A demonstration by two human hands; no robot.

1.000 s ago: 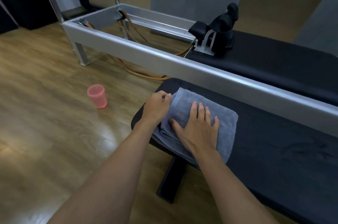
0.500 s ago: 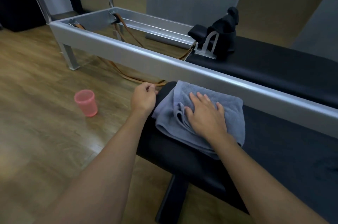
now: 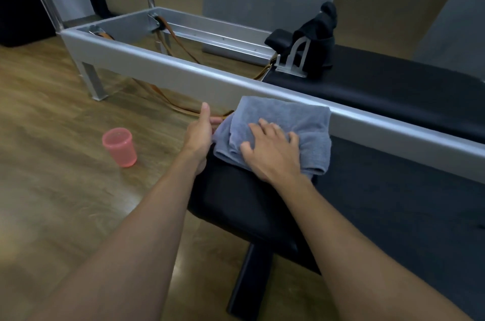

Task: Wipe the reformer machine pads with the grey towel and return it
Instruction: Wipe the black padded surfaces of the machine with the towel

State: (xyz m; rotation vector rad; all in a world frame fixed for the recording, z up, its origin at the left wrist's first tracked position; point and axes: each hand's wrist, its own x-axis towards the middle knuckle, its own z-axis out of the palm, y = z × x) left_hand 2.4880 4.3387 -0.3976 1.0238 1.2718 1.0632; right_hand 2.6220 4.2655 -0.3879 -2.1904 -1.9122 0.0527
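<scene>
Folds of the grey towel lie stacked on the far left corner of the near black pad, with the towel's far edge touching the silver frame rail. The right hand rests palm-down on the near half of the towel; its fingers are straight and slightly apart, pressing the cloth flat. The left hand sits at the left end of the pad, just beside the towel's left edge, thumb pointing up. Its other fingers curl toward the towel edge, but whether they pinch the cloth cannot be determined.

A black support leg runs down from the near pad to the wooden floor. Beyond the rail, the black carriage pad occupies the right side, with a black shoulder rest standing upright on a silver bracket at its left end. Tan straps hang inside the open frame at far left. A pink plastic cup stands upright on the floor, left of the left hand and apart from the machine.
</scene>
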